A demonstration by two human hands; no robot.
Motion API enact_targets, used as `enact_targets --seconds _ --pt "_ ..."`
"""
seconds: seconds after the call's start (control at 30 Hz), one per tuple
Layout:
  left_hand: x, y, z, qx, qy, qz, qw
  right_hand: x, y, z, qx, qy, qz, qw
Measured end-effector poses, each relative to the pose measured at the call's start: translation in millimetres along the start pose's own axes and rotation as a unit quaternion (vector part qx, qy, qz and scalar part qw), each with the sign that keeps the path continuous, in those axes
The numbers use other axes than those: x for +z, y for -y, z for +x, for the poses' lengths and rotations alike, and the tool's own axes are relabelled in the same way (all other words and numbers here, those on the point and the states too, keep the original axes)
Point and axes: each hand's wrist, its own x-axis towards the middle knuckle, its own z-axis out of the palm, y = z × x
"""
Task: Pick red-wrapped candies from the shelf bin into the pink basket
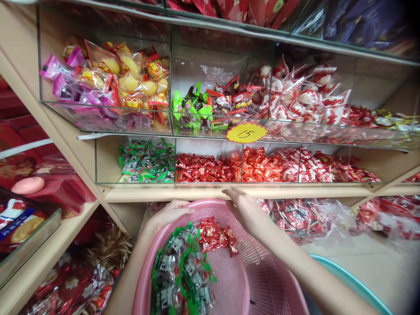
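Note:
A pink plastic basket (262,271) with perforated sides is tilted in front of me below the shelf edge. My left hand (175,211) grips its far left rim. Inside, green-and-clear wrapped candies (183,273) lie on the left, and a small heap of red wrapped candies (215,235) sits near the far wall. My right hand (243,208) is over the basket's far right rim, just below the wooden shelf edge, fingers stretched forward and to the left. Nothing shows in it; whether it touches the rim is unclear.
Lower glass compartments hold green candies (147,159), red candies (203,168) and orange-red candies (260,164). A yellow "15" tag (246,132) hangs above. Bagged candies (302,216) lie beneath the shelf. A teal rim (351,280) shows at lower right.

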Motion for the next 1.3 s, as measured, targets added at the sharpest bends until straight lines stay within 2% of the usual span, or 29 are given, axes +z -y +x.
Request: enact_targets --seconds 0.1,0.17,0.27,0.4,0.6,0.83,1.03,1.17,1.23,1.3 --pt "-0.2 1.0 1.0 -0.009 -0.006 0.003 1.000 -31.0 -0.2 41.2 0.020 -0.041 -0.070 0.997" --pt "0.0 1.8 1.6 -0.012 -0.006 -0.003 1.000 -38.6 -2.4 67.4 0.049 -0.030 -0.134 0.989" --pt "0.3 3.6 1.8 -0.010 -0.014 -0.013 1.000 -34.5 -8.5 96.6 0.090 0.019 -0.192 0.977" --pt "0.3 5.2 1.1 -0.007 -0.022 -0.014 1.000 -23.4 -16.2 116.3 0.110 0.047 -0.197 0.973" --pt "-0.4 3.6 0.9 -0.006 -0.013 -0.005 1.000 -20.1 -19.5 120.9 0.112 0.037 -0.201 0.972" --pt "-0.5 2.7 0.9 -0.016 -0.006 -0.014 1.000 -26.9 -21.9 104.8 0.093 -0.012 -0.186 0.978" --pt "1.6 1.1 1.8 -0.017 0.001 -0.018 1.000 -22.7 -17.7 110.4 0.129 0.021 -0.151 0.980" --pt "2.2 1.1 0.6 -0.014 -0.003 -0.029 0.999 -20.0 -18.6 116.8 0.141 0.009 -0.141 0.980" --pt "1.8 1.3 -0.5 -0.017 -0.003 -0.037 0.999 -22.5 -20.9 115.0 0.136 -0.016 -0.125 0.983" --pt "1.1 1.6 -1.6 -0.019 -0.003 -0.044 0.999 -26.5 -22.8 108.6 0.116 -0.080 -0.058 0.988"
